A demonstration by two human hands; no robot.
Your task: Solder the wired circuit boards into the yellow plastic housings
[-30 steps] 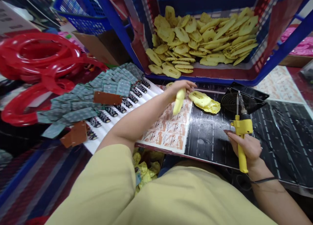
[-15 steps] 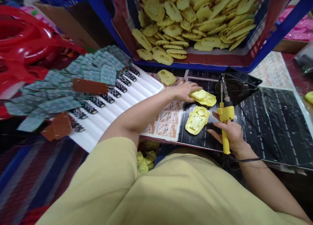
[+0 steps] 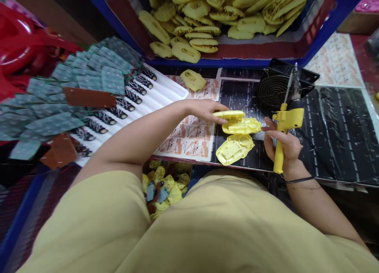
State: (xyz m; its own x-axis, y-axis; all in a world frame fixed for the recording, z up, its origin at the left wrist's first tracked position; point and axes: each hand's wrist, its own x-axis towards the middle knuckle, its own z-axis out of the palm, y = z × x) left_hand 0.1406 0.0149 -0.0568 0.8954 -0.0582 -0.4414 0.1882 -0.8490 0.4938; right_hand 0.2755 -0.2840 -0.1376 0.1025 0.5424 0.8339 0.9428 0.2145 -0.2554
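My left hand (image 3: pixel 206 110) grips the edge of a yellow plastic shell half (image 3: pixel 230 114), held tilted just above a second shell half (image 3: pixel 242 126) whose moulded inner side faces up. A third shell half (image 3: pixel 235 149) lies below these, also inner side up, on the black patterned bench sheet. In my right hand (image 3: pixel 286 148) is a yellow soldering gun (image 3: pixel 290 118), its metal tip pointing up and away. That hand's thumb and fingertips come close to the right end of the second shell half; whether they touch it I cannot tell.
A blue crate (image 3: pixel 254 63) full of yellow shells stands at the back. Before it are a black fan (image 3: pixel 274 87) with a wire guard and a single shell (image 3: pixel 193 80). Leftward, green circuit boards (image 3: pixel 85 83) with wired speakers lie on white foam (image 3: pixel 174 90).
My left hand has raised and tilted the upper shell half away from the one under it. The third shell half has turned slightly. My right hand still holds the soldering gun. The view has shifted.
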